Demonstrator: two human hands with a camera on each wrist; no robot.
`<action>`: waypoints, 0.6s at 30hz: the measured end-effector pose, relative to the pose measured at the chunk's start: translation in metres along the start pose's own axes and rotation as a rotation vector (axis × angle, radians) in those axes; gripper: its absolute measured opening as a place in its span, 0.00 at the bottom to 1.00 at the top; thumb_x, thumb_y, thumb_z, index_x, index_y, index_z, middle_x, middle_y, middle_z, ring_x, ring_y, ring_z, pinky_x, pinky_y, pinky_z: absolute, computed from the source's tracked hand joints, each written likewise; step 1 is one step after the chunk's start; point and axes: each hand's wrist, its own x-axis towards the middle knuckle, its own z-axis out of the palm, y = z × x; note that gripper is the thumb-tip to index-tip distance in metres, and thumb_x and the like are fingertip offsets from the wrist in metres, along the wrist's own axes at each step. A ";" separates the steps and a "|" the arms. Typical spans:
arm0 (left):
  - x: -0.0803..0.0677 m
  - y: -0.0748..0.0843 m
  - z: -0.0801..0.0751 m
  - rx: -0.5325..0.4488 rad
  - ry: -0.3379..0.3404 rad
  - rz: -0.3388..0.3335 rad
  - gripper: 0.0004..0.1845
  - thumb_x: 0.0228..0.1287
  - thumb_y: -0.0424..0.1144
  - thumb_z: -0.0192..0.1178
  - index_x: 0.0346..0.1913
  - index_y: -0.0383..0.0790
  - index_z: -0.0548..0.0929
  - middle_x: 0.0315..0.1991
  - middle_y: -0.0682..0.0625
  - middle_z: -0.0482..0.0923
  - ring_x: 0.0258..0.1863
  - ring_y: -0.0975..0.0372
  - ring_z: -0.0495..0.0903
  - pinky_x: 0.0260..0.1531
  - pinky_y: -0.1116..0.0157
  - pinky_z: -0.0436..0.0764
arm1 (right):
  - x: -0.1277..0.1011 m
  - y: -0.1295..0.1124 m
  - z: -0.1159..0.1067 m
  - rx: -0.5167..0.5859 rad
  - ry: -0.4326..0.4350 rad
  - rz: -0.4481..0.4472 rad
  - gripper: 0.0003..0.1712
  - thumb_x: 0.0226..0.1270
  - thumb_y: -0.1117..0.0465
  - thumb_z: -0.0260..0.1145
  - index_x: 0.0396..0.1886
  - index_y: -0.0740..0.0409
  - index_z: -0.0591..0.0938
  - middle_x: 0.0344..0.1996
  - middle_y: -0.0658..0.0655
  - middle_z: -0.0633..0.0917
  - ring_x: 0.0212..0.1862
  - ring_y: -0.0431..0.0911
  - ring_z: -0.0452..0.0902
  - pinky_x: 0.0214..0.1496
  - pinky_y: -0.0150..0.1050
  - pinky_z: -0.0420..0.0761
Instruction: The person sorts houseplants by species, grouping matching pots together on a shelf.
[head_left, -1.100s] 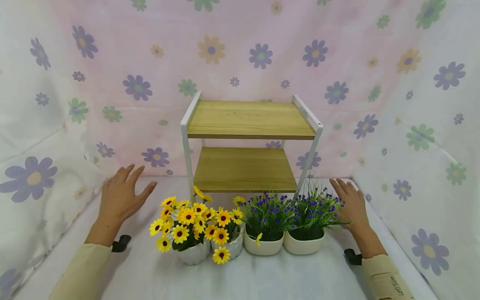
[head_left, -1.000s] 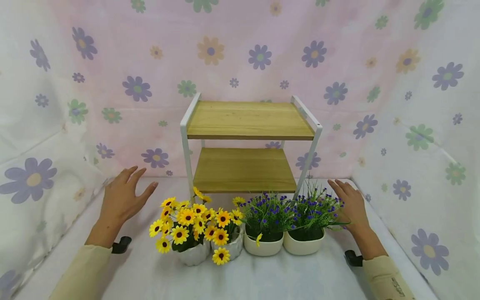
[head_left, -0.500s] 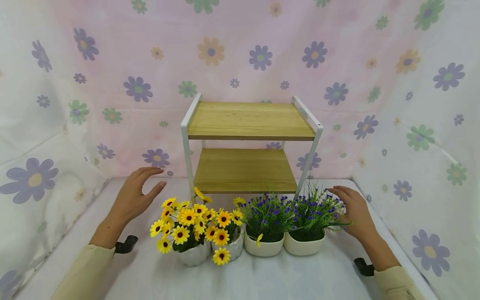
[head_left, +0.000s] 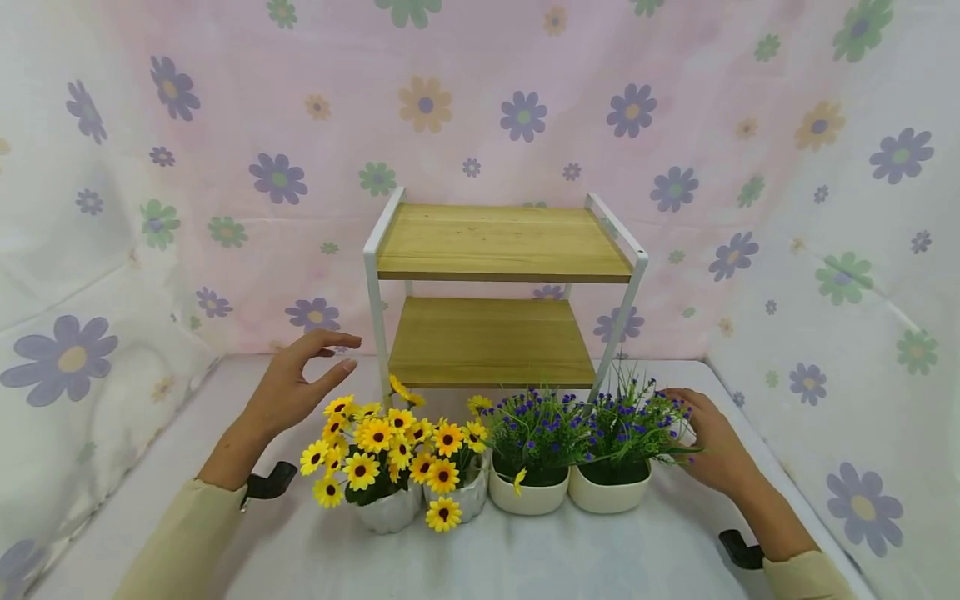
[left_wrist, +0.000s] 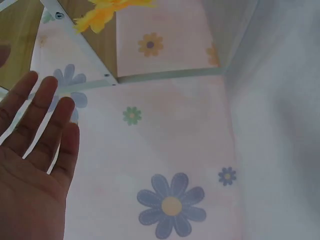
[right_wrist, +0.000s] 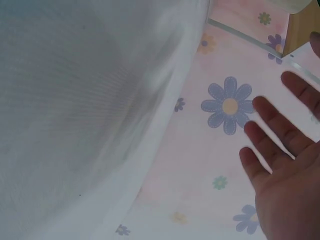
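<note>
In the head view my left hand [head_left: 294, 390] hovers above and left of the leftmost pot of yellow flowers [head_left: 378, 467], fingers bent loosely, thumb apart. Its palm and spread fingers show in the left wrist view, holding nothing. A second yellow-flowered pot [head_left: 467, 498] stands beside the first. My right hand [head_left: 716, 446] is at the right side of the rightmost purple-flowered pot [head_left: 611, 496]; foliage partly hides its fingers, so contact is unclear. The right wrist view shows those fingers spread and relaxed. Another purple-flowered pot [head_left: 527, 498] stands left of that one.
Behind the pots stands a two-tier shelf with a wooden top board [head_left: 502, 240], a lower board [head_left: 491, 340] and a white frame [head_left: 375, 308]. A flower-print cloth [head_left: 480, 100] surrounds the white table [head_left: 525, 558] at the back and sides.
My left hand has moved right, closer to the shelf and yellow flowers, its fingers bending more. My right hand has come lower, beside the rightmost pot. The pots have not moved.
</note>
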 end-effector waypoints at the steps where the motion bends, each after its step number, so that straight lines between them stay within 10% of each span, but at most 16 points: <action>1: 0.002 0.002 0.001 -0.016 -0.007 0.005 0.19 0.74 0.33 0.67 0.64 0.47 0.83 0.59 0.53 0.85 0.62 0.69 0.78 0.61 0.77 0.72 | 0.000 0.000 0.000 0.019 0.002 -0.019 0.36 0.47 0.78 0.79 0.60 0.63 0.82 0.61 0.65 0.81 0.64 0.64 0.74 0.65 0.56 0.78; 7: 0.006 0.013 0.005 -0.071 -0.048 0.034 0.20 0.73 0.31 0.67 0.64 0.50 0.83 0.59 0.55 0.84 0.62 0.71 0.77 0.62 0.76 0.73 | -0.001 0.006 0.003 0.170 0.015 -0.183 0.38 0.48 0.78 0.80 0.62 0.60 0.83 0.59 0.61 0.83 0.67 0.39 0.75 0.69 0.17 0.62; 11: 0.007 0.018 0.009 -0.099 -0.059 0.048 0.21 0.73 0.30 0.67 0.64 0.49 0.83 0.60 0.55 0.84 0.63 0.70 0.77 0.62 0.76 0.74 | -0.003 0.009 0.005 0.307 -0.024 -0.213 0.43 0.47 0.80 0.79 0.66 0.59 0.81 0.62 0.54 0.84 0.70 0.26 0.68 0.70 0.18 0.63; 18: 0.009 0.024 0.020 -0.184 -0.121 0.065 0.19 0.74 0.29 0.65 0.64 0.45 0.83 0.60 0.53 0.85 0.62 0.66 0.80 0.62 0.71 0.77 | -0.010 0.004 0.003 0.447 -0.228 -0.061 0.28 0.60 0.73 0.78 0.61 0.58 0.83 0.55 0.44 0.86 0.58 0.31 0.79 0.56 0.33 0.82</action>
